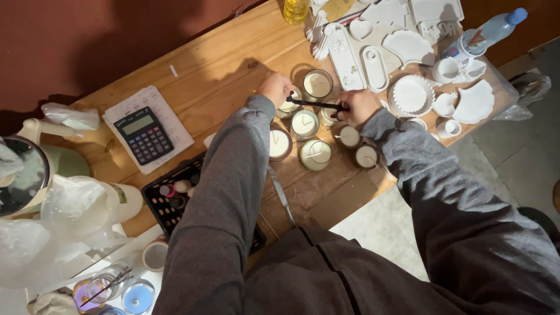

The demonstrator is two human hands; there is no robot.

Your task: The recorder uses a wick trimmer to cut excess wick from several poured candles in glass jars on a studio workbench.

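Note:
Several small glass jars of white wax, such as one jar [304, 123], stand grouped on a wooden table [221, 70]. My left hand [275, 88] rests on the jar at the group's far left edge [290, 105]. My right hand [357, 106] grips the handle end of a thin black tool [315, 104] that lies across above the jars toward my left hand. Both arms wear grey sleeves. What the tool's tip touches is hidden by my left hand.
A calculator [144, 135] on a paper sheet lies to the left. White plaster moulds and dishes [410, 94] crowd the right end, beside a plastic bottle [489, 33]. A black crate [169, 201], a jug [87, 201] and plastic bags sit lower left.

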